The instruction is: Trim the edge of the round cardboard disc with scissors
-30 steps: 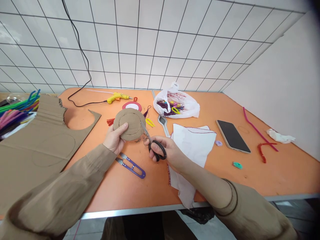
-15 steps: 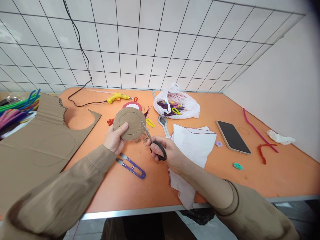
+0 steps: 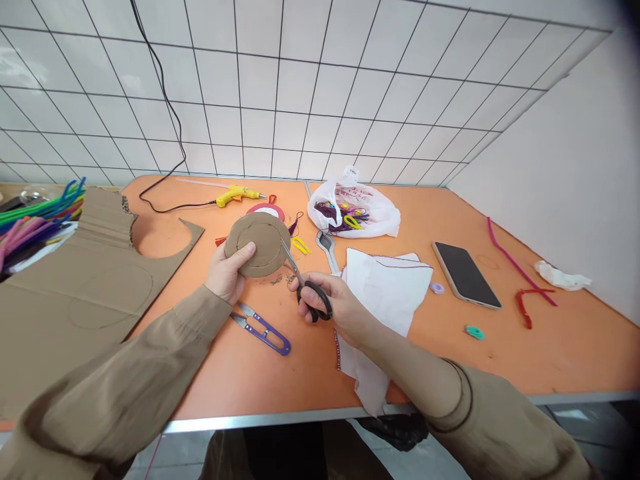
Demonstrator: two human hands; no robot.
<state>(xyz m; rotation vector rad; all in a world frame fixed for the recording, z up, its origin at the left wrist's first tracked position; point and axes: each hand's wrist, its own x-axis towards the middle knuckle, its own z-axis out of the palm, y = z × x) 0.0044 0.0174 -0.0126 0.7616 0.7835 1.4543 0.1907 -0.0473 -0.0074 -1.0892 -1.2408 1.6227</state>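
"Over the surface (image 3: 310, 390), what do you have from your end?"

"I have the cardboard disc (image 3: 266, 243) in the left hand (image 3: 229, 272). That hand pinches the disc by its near-left edge, thumb laid across the face towards me; the fingers behind are hidden from my camera."

"And the right hand (image 3: 340, 301)?"

"Just to the right of the disc and on its near side. It grips the black-handled scissors (image 3: 294, 263), fingers wrapped around the handles, blades slanting up to the disc's right edge. I see the tips overlap that edge; I can't tell whether they bite into it."

"Any marks on the disc?"

"A broken dark ring, drawn or cut, inside its rim."

"What sits around it?"

"On the disc's near side, purple snips (image 3: 284, 347). To its left, a brown cardboard sheet (image 3: 45, 327). Beyond it, a yellow glue gun (image 3: 233, 195). To its right, a white cloth (image 3: 383, 287), partly under the right forearm, and farther right a phone (image 3: 466, 275)."
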